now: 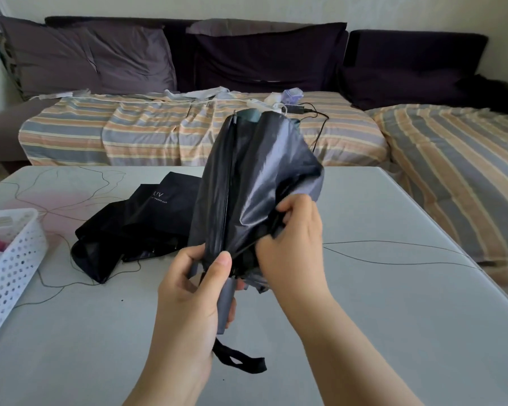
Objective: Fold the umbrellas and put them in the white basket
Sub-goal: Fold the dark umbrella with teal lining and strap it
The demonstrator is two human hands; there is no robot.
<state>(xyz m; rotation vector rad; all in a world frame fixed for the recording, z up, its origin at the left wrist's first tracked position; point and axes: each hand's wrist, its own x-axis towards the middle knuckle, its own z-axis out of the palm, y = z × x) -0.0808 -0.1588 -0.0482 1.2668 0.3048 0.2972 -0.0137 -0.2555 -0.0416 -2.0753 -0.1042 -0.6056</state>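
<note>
So behind the hands there's a big sofa [247, 60] with striped covers, and under them the grey desk [364, 288]. Out past the left hand [188, 291], a second black umbrella [141, 221] lies slumped on the desk, not folded yet. Further left, at the desk edge, sits the white basket [9, 259], with something pink already in it. The dark umbrella [252, 186] being worked on is held upright between both hands, well above the desk. Left hand is wrapped around the grey handle [226, 306], thumb up against the fabric; right hand [294, 244] is pinching a loose canopy flap. Looks like the gathering-the-folds step. Next I'd guess: wrap the flaps tight around the shaft, then strap it shut.
</note>
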